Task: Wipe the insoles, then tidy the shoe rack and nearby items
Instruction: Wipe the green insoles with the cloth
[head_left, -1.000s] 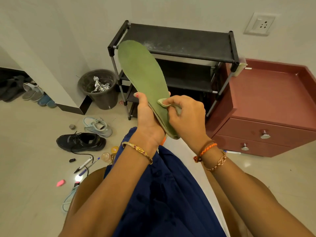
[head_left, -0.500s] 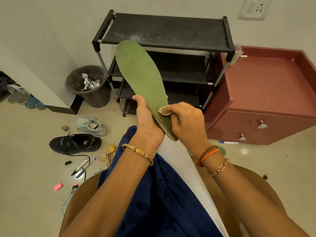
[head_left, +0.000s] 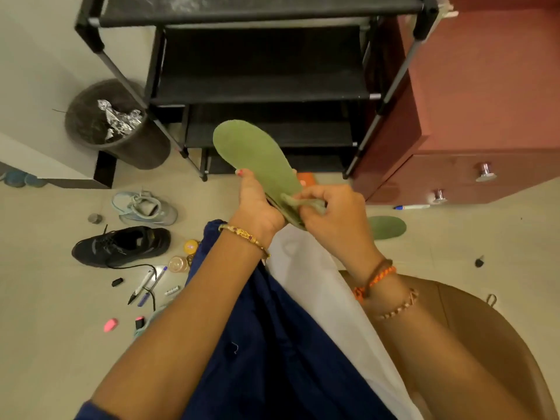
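A person's left hand [head_left: 257, 204] grips the heel end of a flat green insole [head_left: 257, 159], whose rounded toe points toward 11 o'clock in front of the black shoe rack [head_left: 263, 83]. The right hand [head_left: 336, 213], at 3 o'clock of the left, pinches a small green cloth [head_left: 303, 203] against the insole's near end. A second green insole [head_left: 386, 227] lies on the floor at 4 o'clock of the hands, near a red cabinet [head_left: 485, 101].

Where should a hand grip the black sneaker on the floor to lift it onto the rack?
Judging from its pose, grip the black sneaker at the open collar by the heel, coming from above. It stands upright on its sole with the mouth facing up, so fingers could hook inside. The loose lace trailing toward the pens may drag.
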